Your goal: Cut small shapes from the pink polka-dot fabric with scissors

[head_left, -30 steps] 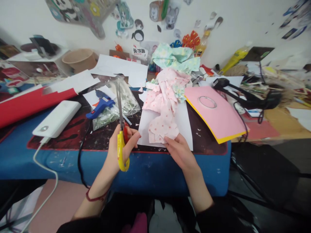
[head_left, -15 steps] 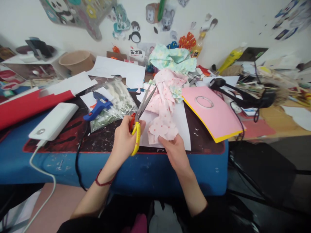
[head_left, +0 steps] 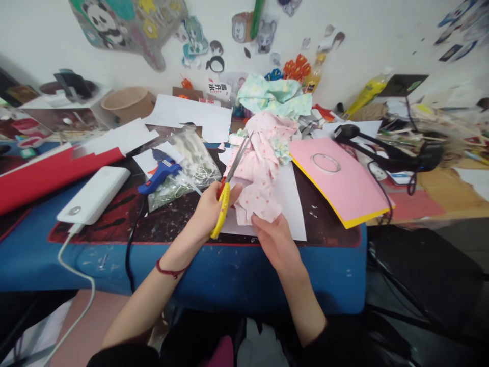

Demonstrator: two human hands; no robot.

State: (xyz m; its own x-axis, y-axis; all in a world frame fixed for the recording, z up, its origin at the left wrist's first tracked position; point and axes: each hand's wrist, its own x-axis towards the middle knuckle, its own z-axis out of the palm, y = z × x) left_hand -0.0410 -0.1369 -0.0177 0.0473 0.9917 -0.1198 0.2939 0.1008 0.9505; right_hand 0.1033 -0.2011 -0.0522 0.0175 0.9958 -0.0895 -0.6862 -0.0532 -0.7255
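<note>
Pink cloth [head_left: 256, 176] pinched by right hand [head_left: 275, 240]; left hand [head_left: 208, 211] grips scissors [head_left: 229, 178], blades needing alignment before cutting.

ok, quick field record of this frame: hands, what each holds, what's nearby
left hand: grips scissors, yellow handle, blades pointing up and away
right hand: pinches the near edge of pink cloth
under cloth: white paper
left of scissors: blue glue gun, clear bag, white power bank
right of cloth: pink card with a ring on it
surface: dark mat on blue table
</note>
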